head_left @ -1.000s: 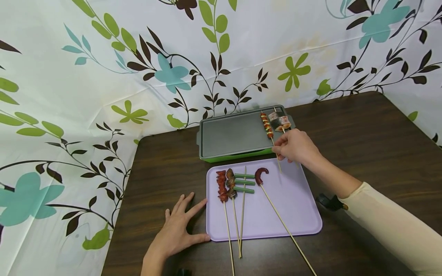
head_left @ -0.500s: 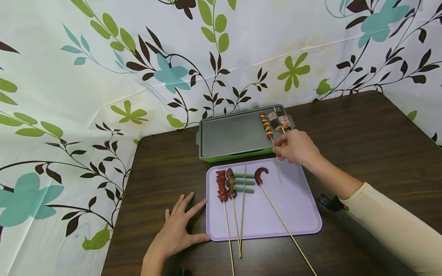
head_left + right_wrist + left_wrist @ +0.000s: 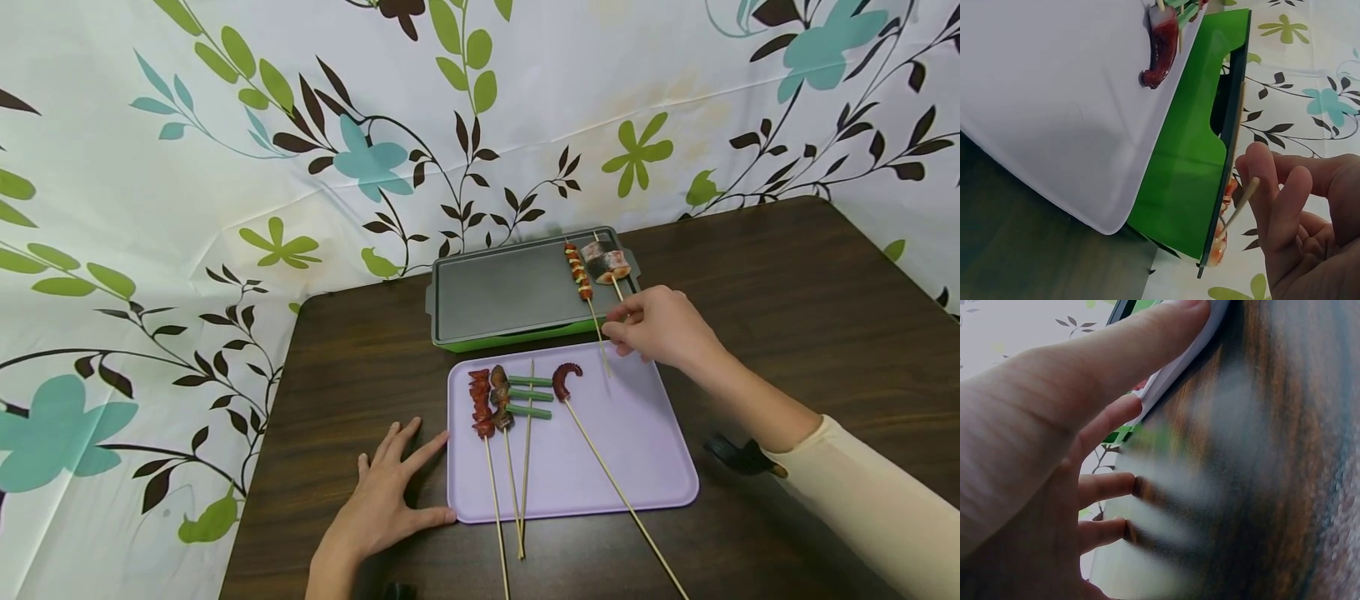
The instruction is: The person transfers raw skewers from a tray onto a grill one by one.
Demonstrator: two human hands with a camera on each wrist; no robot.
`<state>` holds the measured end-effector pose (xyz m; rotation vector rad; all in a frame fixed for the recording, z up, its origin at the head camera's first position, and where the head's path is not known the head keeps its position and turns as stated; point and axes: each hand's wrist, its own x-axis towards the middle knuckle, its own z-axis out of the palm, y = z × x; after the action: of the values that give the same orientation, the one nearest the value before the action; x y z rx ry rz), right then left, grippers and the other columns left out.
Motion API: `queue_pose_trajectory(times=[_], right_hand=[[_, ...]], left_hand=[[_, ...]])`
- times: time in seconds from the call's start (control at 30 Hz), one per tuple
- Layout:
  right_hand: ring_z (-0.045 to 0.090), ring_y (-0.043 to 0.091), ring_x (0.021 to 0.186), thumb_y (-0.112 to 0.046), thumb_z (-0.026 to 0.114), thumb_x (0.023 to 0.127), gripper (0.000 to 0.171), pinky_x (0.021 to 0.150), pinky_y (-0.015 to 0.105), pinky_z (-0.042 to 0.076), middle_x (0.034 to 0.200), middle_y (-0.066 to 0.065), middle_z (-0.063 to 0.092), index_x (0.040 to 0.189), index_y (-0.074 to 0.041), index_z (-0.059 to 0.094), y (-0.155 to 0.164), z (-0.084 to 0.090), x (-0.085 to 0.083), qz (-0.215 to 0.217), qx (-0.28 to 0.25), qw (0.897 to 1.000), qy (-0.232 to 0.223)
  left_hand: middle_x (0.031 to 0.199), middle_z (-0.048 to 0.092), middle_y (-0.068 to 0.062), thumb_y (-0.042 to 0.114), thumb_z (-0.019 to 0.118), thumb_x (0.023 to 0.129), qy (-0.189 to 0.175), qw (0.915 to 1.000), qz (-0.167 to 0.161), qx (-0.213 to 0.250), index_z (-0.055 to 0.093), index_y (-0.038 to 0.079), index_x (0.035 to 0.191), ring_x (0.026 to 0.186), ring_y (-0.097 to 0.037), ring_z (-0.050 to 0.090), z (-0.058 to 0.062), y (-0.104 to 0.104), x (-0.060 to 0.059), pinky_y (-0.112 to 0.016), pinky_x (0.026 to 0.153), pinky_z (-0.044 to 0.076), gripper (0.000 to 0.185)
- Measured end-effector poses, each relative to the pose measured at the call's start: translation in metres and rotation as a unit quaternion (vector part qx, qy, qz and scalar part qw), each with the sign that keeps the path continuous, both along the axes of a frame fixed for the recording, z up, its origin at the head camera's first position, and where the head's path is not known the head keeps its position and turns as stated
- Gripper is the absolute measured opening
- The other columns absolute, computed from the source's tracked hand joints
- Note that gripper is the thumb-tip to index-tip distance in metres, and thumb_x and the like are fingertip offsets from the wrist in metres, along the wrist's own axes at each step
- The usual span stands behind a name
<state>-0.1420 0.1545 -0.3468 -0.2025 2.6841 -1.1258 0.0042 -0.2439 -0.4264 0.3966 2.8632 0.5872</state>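
My right hand (image 3: pixel 617 323) hovers at the near right corner of the green-based grill plate (image 3: pixel 502 292), fingers loosely curled, holding nothing. Its fingertips sit just right of the stick of a red-and-green vegetable skewer (image 3: pixel 580 272) lying on the grill. In the right wrist view a stick end (image 3: pixel 1242 199) lies against my fingers (image 3: pixel 1272 187). A salmon-roll skewer (image 3: pixel 606 262) lies beside it. My left hand (image 3: pixel 405 475) rests flat on the table, thumb and forefinger touching the purple tray's (image 3: pixel 645 450) left edge (image 3: pixel 1185 356).
On the tray lie a sausage skewer (image 3: pixel 481 404), a dark meat skewer (image 3: pixel 501 398), a green-bean skewer (image 3: pixel 529 396) and an octopus skewer (image 3: pixel 566 379); their sticks overhang the near edge. The dark wooden table (image 3: pixel 787 292) is bounded by a floral curtain (image 3: pixel 225 167) behind and left.
My right hand let go of the vegetable skewer's stick and shifted slightly right, its fingers loosening. The skewer stays on the grill. The left hand has not moved.
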Motion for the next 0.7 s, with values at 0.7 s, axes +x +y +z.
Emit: queue_pose_trajectory(times=[0.7], right_hand=[[0.059,0.020,0.051,-0.023,0.075,0.087,0.018,0.040,0.031,0.046,0.062,-0.001,0.066,0.092,-0.006,0.071,0.020,-0.027,0.088,0.136,-0.105,0.980,-0.105]], left_hand=[[0.161,0.022,-0.009,0.074,0.071,0.069,0.000,1.0000,-0.004,0.005,0.037,0.045,0.149,0.146,-0.042,0.012,0.000,0.000,0.000,-0.085,0.093,0.013,0.092]])
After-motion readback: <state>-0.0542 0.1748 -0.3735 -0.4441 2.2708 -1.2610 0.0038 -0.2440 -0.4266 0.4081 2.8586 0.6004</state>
